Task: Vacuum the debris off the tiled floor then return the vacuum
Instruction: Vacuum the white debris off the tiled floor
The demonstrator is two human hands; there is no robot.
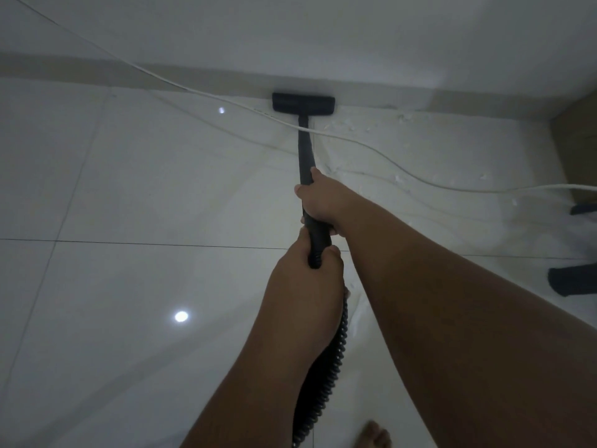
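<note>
The black vacuum wand (306, 153) runs from my hands to its flat floor head (303, 102), which rests on the glossy white tiled floor (145, 189) against the base of the wall. My right hand (323, 198) grips the wand higher up. My left hand (307, 279) holds the end where the ribbed black hose (326, 367) joins. Small white debris (355, 126) lies scattered on the tiles to the right of the head and further right near the cord.
A white power cord (403, 171) hangs across the scene from upper left to the right edge, crossing over the wand. The wall (323, 37) is straight ahead. Dark furniture feet (571, 279) stand at the right edge. My bare foot (371, 436) shows at the bottom.
</note>
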